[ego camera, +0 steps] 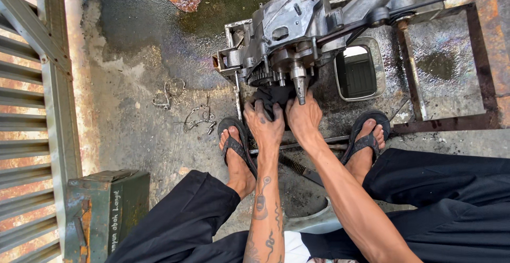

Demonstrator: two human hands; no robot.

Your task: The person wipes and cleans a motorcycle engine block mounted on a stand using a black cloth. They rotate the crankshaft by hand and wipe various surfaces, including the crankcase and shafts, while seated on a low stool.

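Note:
A grey metal engine block (pixel 297 34) with gears and a protruding shaft sits on a rusty metal frame (pixel 478 56) on the wet concrete floor. Right below it, my left hand (pixel 264 123) and my right hand (pixel 303 118) press together on a black rag (pixel 271 97) bunched under the engine's shaft. Both hands have their fingers curled into the cloth. My feet in black sandals (pixel 236 143) stand on either side of my arms.
A green metal box (pixel 106 210) stands at the lower left beside a corrugated metal shutter (pixel 26 109). Bent wire pieces (pixel 199 117) lie on the floor left of my foot. A mirror (pixel 358 71) lies right of the engine. A long rod (pixel 297 146) crosses between my feet.

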